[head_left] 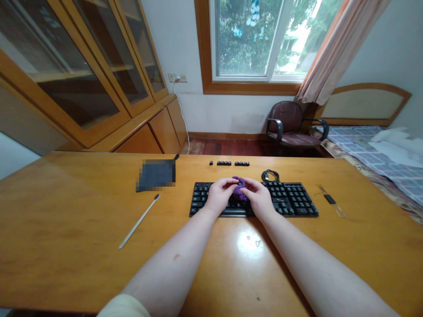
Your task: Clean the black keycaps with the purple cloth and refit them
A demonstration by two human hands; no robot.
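Above the black keyboard (292,200), both hands pinch a purple cloth (240,193). My left hand (220,193) grips its left side with thumb and fingertips. On the other side my right hand (257,193) does the same, its fingers closed. A small dark thing seems to show between the fingertips in the cloth, too small to make out. The hands and cloth hide the middle keys. Behind the keyboard, loose black keycaps (224,163) lie in a row of small groups. A coiled black cable (270,175) rests at the keyboard's back edge.
Left on the wooden table (82,229) lie a slim white brush (140,220) with a dark tip and a blurred dark pouch (157,174). Right of the keyboard is a wire keycap puller (329,199) with a black middle. An armchair (286,123) stands beyond the table.
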